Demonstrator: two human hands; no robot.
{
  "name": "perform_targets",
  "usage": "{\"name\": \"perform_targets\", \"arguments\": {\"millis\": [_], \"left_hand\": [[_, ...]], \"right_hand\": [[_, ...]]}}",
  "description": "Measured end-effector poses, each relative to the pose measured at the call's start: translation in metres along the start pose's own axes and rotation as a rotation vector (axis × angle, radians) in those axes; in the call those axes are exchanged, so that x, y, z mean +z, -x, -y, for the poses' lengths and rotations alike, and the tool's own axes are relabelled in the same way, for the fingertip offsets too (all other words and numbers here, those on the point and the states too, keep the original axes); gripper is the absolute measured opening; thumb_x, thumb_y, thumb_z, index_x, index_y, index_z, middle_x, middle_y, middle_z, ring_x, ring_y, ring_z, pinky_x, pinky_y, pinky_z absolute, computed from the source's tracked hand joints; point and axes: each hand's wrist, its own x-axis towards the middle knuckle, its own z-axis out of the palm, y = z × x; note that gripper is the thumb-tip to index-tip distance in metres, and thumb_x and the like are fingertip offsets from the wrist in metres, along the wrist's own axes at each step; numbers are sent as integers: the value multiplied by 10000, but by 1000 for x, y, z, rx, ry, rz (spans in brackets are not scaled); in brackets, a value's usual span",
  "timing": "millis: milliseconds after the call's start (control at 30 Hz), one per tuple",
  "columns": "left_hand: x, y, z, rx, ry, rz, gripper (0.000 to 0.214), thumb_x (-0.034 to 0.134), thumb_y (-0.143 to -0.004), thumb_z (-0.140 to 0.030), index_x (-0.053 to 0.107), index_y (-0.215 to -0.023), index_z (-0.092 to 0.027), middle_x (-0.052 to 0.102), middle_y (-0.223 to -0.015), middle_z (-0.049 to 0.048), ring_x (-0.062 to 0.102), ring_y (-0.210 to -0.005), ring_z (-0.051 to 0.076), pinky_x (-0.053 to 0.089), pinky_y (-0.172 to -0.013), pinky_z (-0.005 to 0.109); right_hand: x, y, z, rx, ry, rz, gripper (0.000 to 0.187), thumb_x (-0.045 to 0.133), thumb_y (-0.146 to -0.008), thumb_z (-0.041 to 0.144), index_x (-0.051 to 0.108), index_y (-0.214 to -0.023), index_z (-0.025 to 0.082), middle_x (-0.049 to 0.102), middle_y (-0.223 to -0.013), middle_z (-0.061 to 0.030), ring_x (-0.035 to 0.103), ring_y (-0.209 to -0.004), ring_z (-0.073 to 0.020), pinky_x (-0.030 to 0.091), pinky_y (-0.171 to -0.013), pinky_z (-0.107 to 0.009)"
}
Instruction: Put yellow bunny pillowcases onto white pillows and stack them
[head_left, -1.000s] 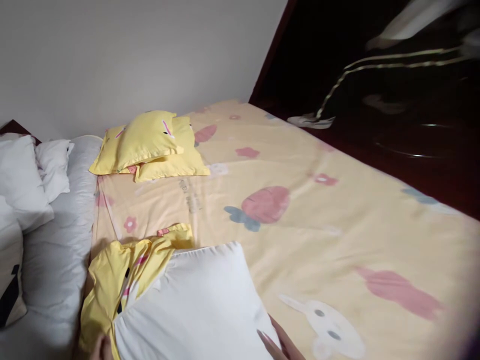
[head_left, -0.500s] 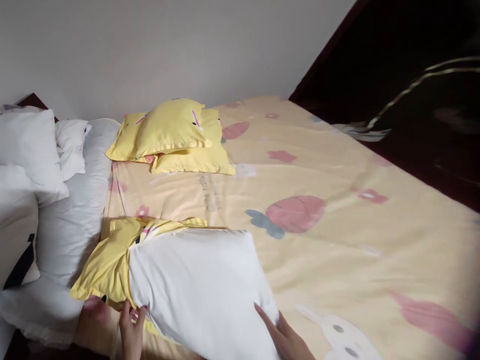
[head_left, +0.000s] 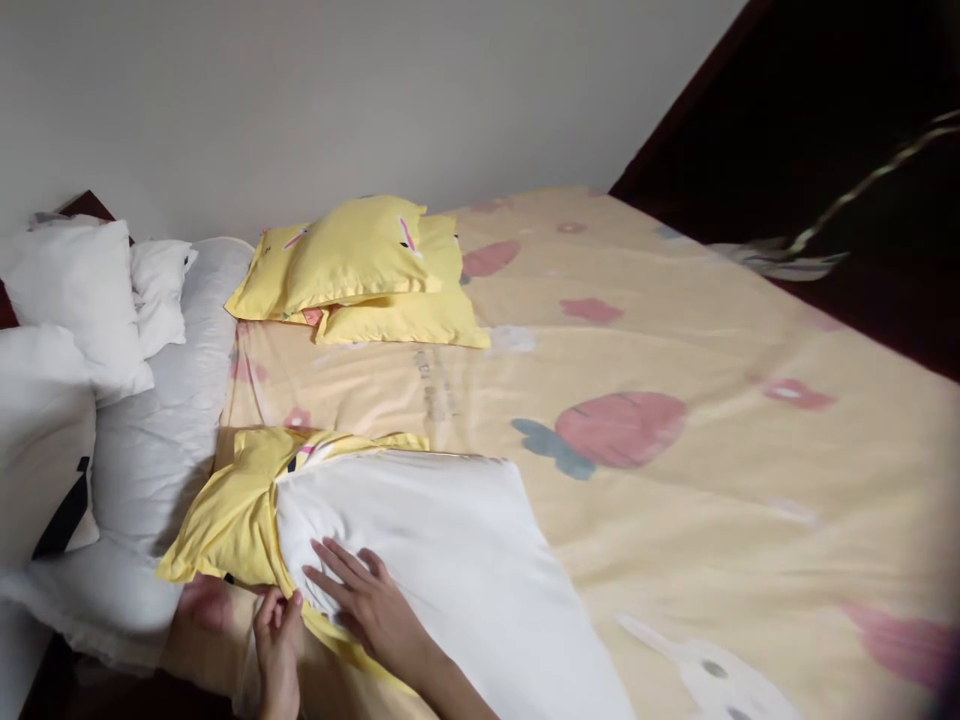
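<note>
A white pillow (head_left: 480, 560) lies on the bed, its left end inside a yellow pillowcase (head_left: 225, 525). The case is bunched and creased around that end, while most of the pillow stays outside it. My left hand (head_left: 277, 645) pinches the near edge of the case's opening. My right hand (head_left: 371, 605) rests on the pillow close to that opening, fingers spread and stretched out, holding nothing. The near lower corner of the pillow is partly hidden behind my right forearm.
Yellow pillows (head_left: 360, 260) are stacked by the wall. White pillows (head_left: 82, 300) and a long grey-white cushion (head_left: 165, 430) line the left end. The bedsheet (head_left: 712, 450) bears carrot and rabbit prints. Beyond its far right edge lies a dark area with a pale cord (head_left: 847, 200).
My right hand has moved left from the pillow's right end to near the pillowcase opening, fingers now spread. My left hand still pinches the case edge. The view has shifted slightly.
</note>
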Motion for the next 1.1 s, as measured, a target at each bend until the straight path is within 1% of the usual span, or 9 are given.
{"name": "perform_targets", "arguments": {"millis": [100, 233, 400, 533, 700, 800, 900, 1000, 1100], "left_hand": [[0, 4, -6, 58, 36, 25, 543, 616, -659, -766, 471, -633, -244, 489, -637, -11, 520, -651, 168, 488, -652, 282], [4, 19, -12, 136, 16, 53, 491, 554, -745, -732, 496, -680, -248, 506, -682, 5, 534, -690, 181, 493, -702, 293], [15, 36, -14, 210, -126, 81, 481, 469, -795, -729, 450, -649, -271, 477, -640, 10, 501, -649, 198, 469, -669, 312], [20, 36, 6, 193, -147, 136, 518, 479, -775, -752, 410, -600, -269, 436, -594, -3, 471, -609, 187, 443, -624, 312], [-5, 25, 43, 59, -105, 74, 604, 533, -651, -845, 481, -606, -245, 403, -521, -39, 453, -519, 157, 420, -546, 296], [-21, 24, 46, 105, -152, 103, 555, 564, -714, -766, 580, -740, -212, 533, -592, -16, 521, -558, 156, 447, -578, 280], [-22, 23, 34, 168, -266, 98, 503, 568, -781, -676, 623, -913, -194, 669, -756, 42, 615, -676, 183, 476, -643, 284], [-7, 16, 23, 165, -357, 59, 525, 538, -770, -703, 620, -816, -187, 664, -646, 57, 619, -614, 216, 477, -619, 320], [7, 8, 22, 207, -403, -17, 536, 495, -781, -708, 619, -760, -187, 671, -635, 87, 623, -588, 241, 474, -609, 349]], "right_hand": [[-6, 0, -12, -4, 2, -5, 702, 424, -812, 44, 448, -1457, 320, 333, -1571, -37, 323, -1447, -237, 310, -1056, -470], [-10, -6, -16, -2, 28, -75, 623, 386, -850, 37, 516, -1407, 284, 404, -1538, -56, 383, -1413, -227, 339, -1010, -443], [8, -26, -13, -25, 32, -37, 456, 439, -898, 107, 601, -1296, 257, 477, -1501, -74, 399, -1396, -227, 329, -1026, -428], [25, -26, -11, -52, -44, 51, 392, 449, -923, 158, 627, -1256, 266, 550, -1435, -86, 436, -1370, -226, 350, -1016, -411], [33, 6, -13, -72, -133, 58, 536, 437, -878, 125, 534, -1385, 268, 432, -1526, -100, 371, -1422, -237, 323, -1064, -455], [43, 37, -15, -165, 4, -43, 652, 407, -887, 122, 348, -1515, 288, 334, -1579, -82, 314, -1451, -228, 303, -1103, -450], [64, 63, -18, -73, 289, -273, 774, 407, -834, 43, 236, -1557, 261, 259, -1604, -118, 306, -1450, -290, 342, -1060, -484], [81, 70, -28, 0, 541, -439, 825, 378, -785, -56, 287, -1539, 265, 386, -1548, -130, 411, -1387, -294, 378, -1007, -470], [83, 57, -40, -92, 603, -460, 662, 415, -863, 6, 406, -1482, 241, 527, -1443, -140, 505, -1299, -292, 411, -962, -455]]}}
